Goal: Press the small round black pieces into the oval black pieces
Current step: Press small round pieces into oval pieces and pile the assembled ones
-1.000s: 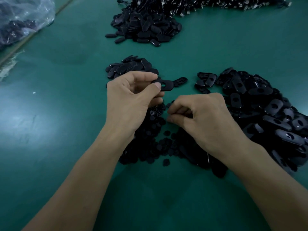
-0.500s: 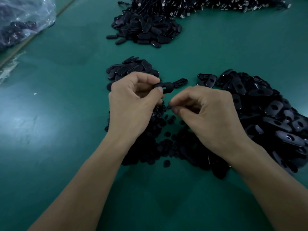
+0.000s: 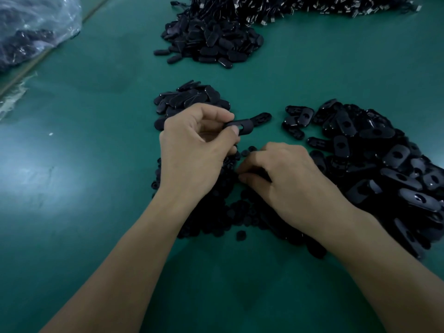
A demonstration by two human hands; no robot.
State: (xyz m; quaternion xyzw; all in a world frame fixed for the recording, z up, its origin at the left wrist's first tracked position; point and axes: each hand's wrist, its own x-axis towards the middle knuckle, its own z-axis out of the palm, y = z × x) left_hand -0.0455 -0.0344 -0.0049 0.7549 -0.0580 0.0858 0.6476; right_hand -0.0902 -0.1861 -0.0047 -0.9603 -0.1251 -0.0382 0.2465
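Hands apart: left hand (image 3: 192, 150) pinches one oval piece (image 3: 243, 127) by its end; right hand (image 3: 293, 181) curls into the round pieces (image 3: 216, 219) heaped on the surface (image 3: 84, 188), with no pick confirmed.
Pieces judged light, stiff and smooth; grip the edges and keep the hole clear. Sole container: plastic bag (image 3: 36, 25), dark parts inside.

Both bare forearms are reaching in from the near edge, angling toward each other. The left hand (image 3: 194, 145) is hovering slightly farther out, knuckles up, pinching an oval black piece (image 3: 240, 127) between thumb and forefinger. The right hand (image 3: 288, 181) is sitting nearer, fingers curling inward toward the thumb; whether they are holding anything is hidden.
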